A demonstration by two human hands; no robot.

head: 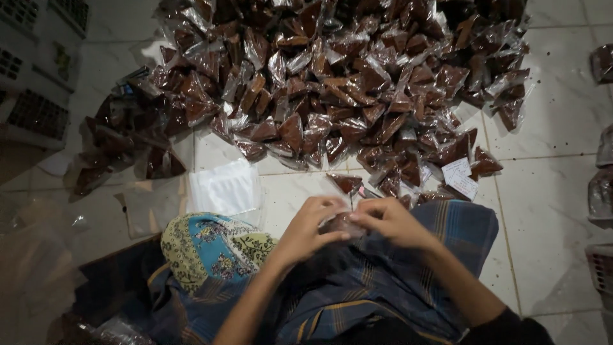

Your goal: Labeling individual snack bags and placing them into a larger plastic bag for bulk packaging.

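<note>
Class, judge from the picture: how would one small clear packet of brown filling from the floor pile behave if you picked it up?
A packet probably sags, since the film wrinkles around its filling. Its glossy film looks slippery. Lying flat in the pile, it seems unlikely to roll.

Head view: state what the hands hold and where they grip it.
Both the left hand and right hand pinch one small brown-filled plastic packet at its top edge.

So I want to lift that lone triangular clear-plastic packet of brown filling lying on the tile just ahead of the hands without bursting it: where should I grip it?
Pinch the triangular clear-plastic packet of brown filling at its narrow lower tip, coming from the near side. That tip points toward the left hand and right hand, on bare white floor tile, while the wide end faces the heap of similar packets.
</note>
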